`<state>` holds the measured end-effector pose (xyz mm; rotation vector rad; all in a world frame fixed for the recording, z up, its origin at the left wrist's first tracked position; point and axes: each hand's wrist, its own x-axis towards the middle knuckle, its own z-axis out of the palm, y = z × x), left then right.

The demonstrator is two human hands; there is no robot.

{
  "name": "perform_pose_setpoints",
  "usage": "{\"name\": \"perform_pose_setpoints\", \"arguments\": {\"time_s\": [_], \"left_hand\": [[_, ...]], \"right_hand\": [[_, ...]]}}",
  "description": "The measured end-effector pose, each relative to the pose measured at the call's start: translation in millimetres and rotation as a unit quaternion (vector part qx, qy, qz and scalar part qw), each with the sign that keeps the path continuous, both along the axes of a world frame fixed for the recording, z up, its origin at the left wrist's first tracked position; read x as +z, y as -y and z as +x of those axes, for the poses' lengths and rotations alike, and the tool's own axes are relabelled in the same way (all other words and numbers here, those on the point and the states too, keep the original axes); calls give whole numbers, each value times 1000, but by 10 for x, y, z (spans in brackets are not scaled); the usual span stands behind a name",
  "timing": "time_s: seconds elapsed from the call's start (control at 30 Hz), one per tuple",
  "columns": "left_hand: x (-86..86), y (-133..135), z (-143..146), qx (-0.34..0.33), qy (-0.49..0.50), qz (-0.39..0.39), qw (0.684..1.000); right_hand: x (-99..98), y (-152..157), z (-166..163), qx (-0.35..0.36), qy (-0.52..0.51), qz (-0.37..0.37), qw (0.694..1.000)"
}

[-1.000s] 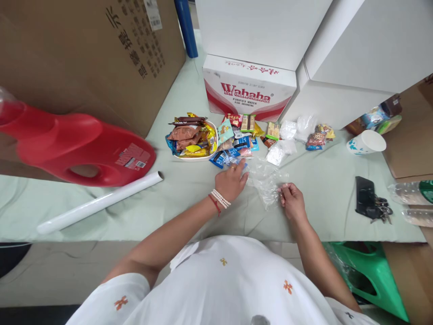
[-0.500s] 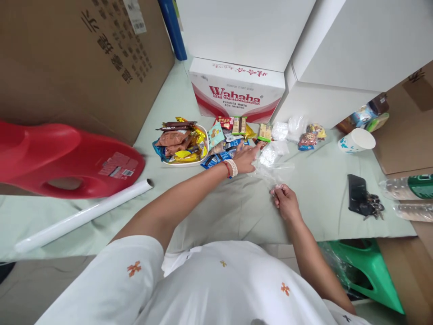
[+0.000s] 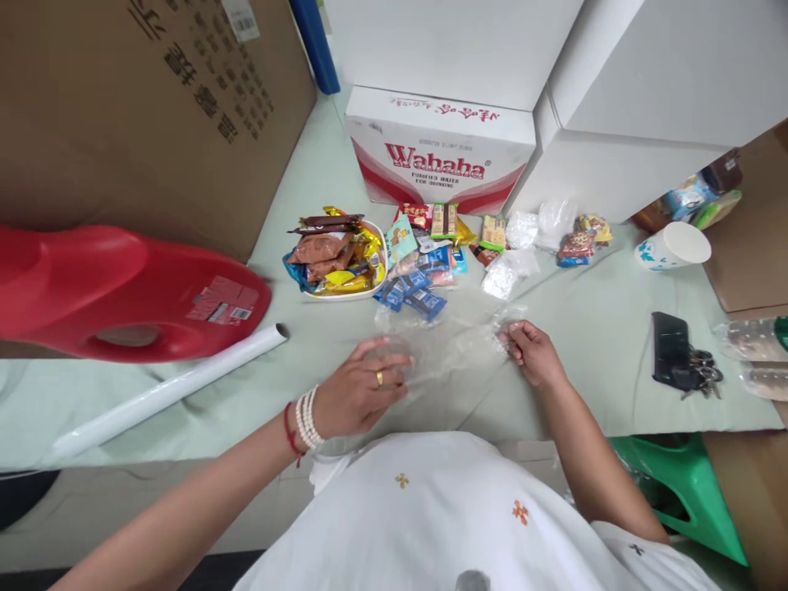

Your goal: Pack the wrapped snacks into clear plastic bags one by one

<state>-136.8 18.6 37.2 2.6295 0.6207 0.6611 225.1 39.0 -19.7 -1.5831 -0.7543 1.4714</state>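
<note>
One clear plastic bag (image 3: pixel 452 349) lies on the table (image 3: pixel 584 361) between the hands, nearer the person than the loose snacks. Right hand (image 3: pixel 533 353): one, forearm angled inward from the right, fingers curled and pinching the bag's right edge. Left hand (image 3: pixel 363 390): one, palm down, forearm reaching in from lower left, fingers spread and slightly bent at the bag's left end; whether they grip film cannot be told. Beyond: one tub (image 3: pixel 363 293) of wrapped snacks, at least three blue packets (image 3: pixel 426 304), one Wahaha carton (image 3: pixel 440 156), one paper cup (image 3: pixel 671 246).
</note>
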Motion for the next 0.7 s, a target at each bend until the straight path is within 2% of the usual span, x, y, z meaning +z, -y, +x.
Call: {"name": "perform_pose_setpoints", "arguments": {"time_s": [0.17,0.27,0.33,0.4,0.47,0.5,0.53,0.6,0.67,0.7], "left_hand": [[-229,421,-264,-14,-36,-117,992],[-347,530,-243,67,-40,-179,981],[-414,544,-150,167,-57,-205,963],[-471,523,-15,250,-84,-221,939],[-513,492,124,289,-106,-235,922],[-527,483,181,295,-112,-240,918],[-536,482,225,296,-114,-243,917],[-543,512,257,290,-113,-247,917],[-543,578,210,283,-115,-247,920],[-544,620,161,281,-119,-242,921]], "right_hand": [[40,-271,-70,74,44,-5,996],[139,-445,-95,115,178,26,977],[286,-470,-114,104,345,95,928],[470,-364,-179,42,496,191,846],[621,-123,-319,-14,565,274,778],[659,33,-414,-15,572,303,762],[665,200,-517,12,568,326,755],[570,534,-708,145,541,350,751],[368,830,-807,292,506,343,736],[253,961,-805,339,494,332,729]]}}
